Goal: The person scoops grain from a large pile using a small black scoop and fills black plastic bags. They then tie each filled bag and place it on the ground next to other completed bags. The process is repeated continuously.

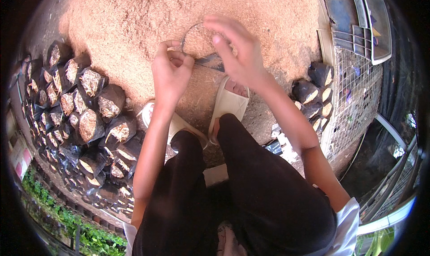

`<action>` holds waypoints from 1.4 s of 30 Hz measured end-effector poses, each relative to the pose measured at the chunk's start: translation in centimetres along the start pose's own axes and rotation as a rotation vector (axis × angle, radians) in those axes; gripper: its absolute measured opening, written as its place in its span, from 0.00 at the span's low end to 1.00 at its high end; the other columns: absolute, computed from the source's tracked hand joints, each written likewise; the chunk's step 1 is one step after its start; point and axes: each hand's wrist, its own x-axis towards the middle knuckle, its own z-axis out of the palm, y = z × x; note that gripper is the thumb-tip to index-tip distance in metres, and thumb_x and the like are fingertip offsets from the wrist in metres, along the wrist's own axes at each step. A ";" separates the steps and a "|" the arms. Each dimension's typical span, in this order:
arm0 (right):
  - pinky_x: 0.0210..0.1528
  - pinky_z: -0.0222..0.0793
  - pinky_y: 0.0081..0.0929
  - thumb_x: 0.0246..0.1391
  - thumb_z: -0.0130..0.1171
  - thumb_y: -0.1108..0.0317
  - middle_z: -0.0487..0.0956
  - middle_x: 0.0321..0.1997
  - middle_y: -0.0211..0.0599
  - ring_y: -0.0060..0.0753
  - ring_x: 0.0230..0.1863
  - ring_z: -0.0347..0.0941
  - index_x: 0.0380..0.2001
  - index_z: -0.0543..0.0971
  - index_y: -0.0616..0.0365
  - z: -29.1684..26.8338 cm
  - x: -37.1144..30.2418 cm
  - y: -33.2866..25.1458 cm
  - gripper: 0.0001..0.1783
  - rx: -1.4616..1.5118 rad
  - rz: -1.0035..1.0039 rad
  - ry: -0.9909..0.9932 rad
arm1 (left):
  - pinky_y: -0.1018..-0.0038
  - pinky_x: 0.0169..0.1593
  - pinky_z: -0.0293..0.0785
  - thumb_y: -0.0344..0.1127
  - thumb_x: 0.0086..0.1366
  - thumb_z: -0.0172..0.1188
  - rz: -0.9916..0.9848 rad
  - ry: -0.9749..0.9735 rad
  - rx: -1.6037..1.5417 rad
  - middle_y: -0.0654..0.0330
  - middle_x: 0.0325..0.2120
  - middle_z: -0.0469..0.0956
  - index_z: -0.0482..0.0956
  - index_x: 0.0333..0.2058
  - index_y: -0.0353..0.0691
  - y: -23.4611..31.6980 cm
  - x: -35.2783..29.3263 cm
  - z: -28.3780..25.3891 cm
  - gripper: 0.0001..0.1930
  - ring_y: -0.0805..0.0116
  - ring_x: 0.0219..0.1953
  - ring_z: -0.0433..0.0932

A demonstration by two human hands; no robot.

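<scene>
A thin black plastic bag hangs between my hands above the sawdust, its mouth spread into a ring. At the bag's left edge, the fingertips and thumb of my left hand are pinched together on the rim. My right hand, slightly blurred, is at the other side of the mouth with thumb and fingers apart. Its fingertips reach over the ring's far edge; whether they touch the plastic is hard to tell. Light brown sawdust shows through the ring. How full the bag is cannot be made out.
Many black bags packed with sawdust are piled at my left, and a smaller stack stands at right. A wire-mesh panel and a plastic crate are beyond it. My sandalled feet are just below the hands.
</scene>
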 end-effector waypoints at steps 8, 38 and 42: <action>0.77 0.55 0.50 0.66 0.59 0.52 0.68 0.73 0.49 0.51 0.76 0.61 0.69 0.68 0.63 2.2 -4.7 0.7 0.35 -0.445 -0.133 -0.358 | 0.75 0.30 0.73 0.21 0.60 0.64 0.054 0.002 -0.021 0.60 0.26 0.79 0.73 0.53 0.31 0.2 -0.2 0.2 0.22 0.75 0.26 0.78; 0.29 0.77 0.25 0.67 0.59 0.72 0.78 0.31 0.37 0.20 0.28 0.79 0.37 0.75 0.65 -2.8 -10.2 -2.0 0.07 0.541 0.828 0.418 | 0.74 0.46 0.79 0.32 0.79 0.52 -0.020 -0.534 0.079 0.69 0.33 0.69 0.68 0.33 0.43 7.0 0.3 -0.9 0.10 0.82 0.38 0.70; 0.35 0.78 0.24 0.66 0.60 0.75 0.81 0.39 0.38 0.20 0.33 0.78 0.37 0.72 0.60 -4.0 -13.3 -3.0 0.06 0.661 0.734 0.563 | 0.69 0.55 0.84 0.31 0.80 0.48 -0.066 -0.871 0.200 0.68 0.34 0.65 0.64 0.33 0.43 10.6 0.7 0.2 0.11 0.81 0.40 0.71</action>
